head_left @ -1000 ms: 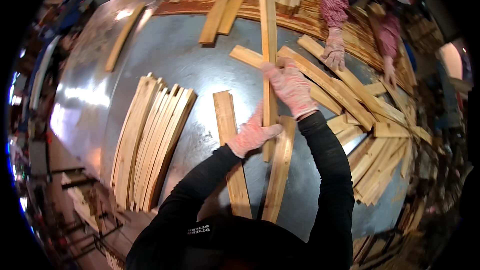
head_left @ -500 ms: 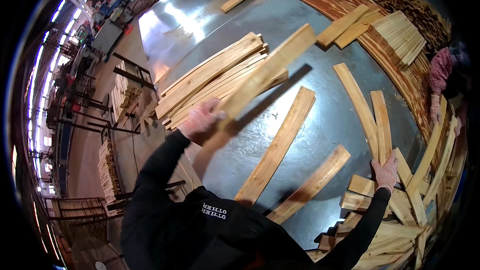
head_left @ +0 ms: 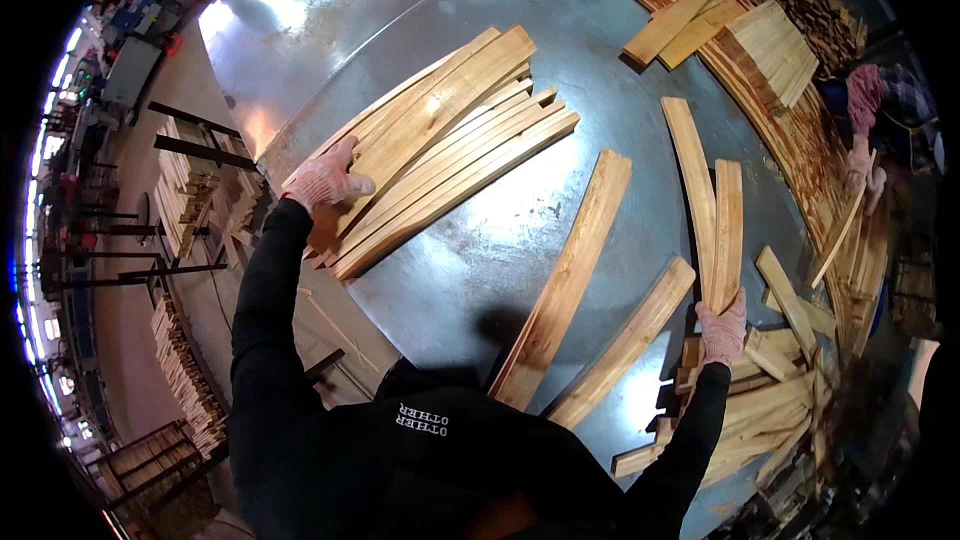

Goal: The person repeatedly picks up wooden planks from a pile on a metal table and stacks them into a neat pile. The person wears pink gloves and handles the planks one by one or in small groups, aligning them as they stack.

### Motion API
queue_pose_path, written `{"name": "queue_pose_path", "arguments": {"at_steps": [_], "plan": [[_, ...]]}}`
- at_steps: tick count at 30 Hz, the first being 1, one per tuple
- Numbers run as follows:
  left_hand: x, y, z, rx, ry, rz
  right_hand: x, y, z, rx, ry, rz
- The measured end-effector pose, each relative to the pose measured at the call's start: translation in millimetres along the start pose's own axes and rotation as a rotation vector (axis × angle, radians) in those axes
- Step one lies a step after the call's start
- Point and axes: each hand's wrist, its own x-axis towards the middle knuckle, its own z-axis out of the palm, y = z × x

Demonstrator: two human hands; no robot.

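Note:
In a pinkish work glove, my left hand [head_left: 328, 178] is closed around the near end of a long wooden plank [head_left: 440, 98], which lies slantwise over a stack of planks [head_left: 475, 180] on the metal tabletop. My right hand [head_left: 722, 328], gloved alike, grips the near end of a shorter plank [head_left: 728, 225]. Alongside that one is a longer thin plank [head_left: 690, 165], its lower end close to my right fingers; whether they touch it I cannot tell. Two separate planks, one longer [head_left: 575, 270] and one shorter [head_left: 630, 345], lie between my hands.
A jumbled heap of planks [head_left: 760, 405] sits by my right forearm. Across the table, two short boards [head_left: 672, 25] rest near the worn wooden edge [head_left: 735, 90]. At far right another person's gloved hand [head_left: 858, 165] holds a strip. Black metal racks [head_left: 205, 152] with stacked wood stand left.
My left hand has lowered its raised plank onto the stack, moving left. My right hand still holds the short plank. The other person's strip has shifted.

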Motion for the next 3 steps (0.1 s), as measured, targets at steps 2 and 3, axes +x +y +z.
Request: {"name": "queue_pose_path", "arguments": {"at_steps": [2,3], "plan": [[7.4,3.6,-2.2,0.273,-0.071,0.016,-11.3,0.4,-7.5,0.019,0.072,-0.051],[3.6,-4.0,0.6,0.255,-0.044,0.021,-21.8,-24.6,-19.3,0.023,0.070,-0.025]]}}
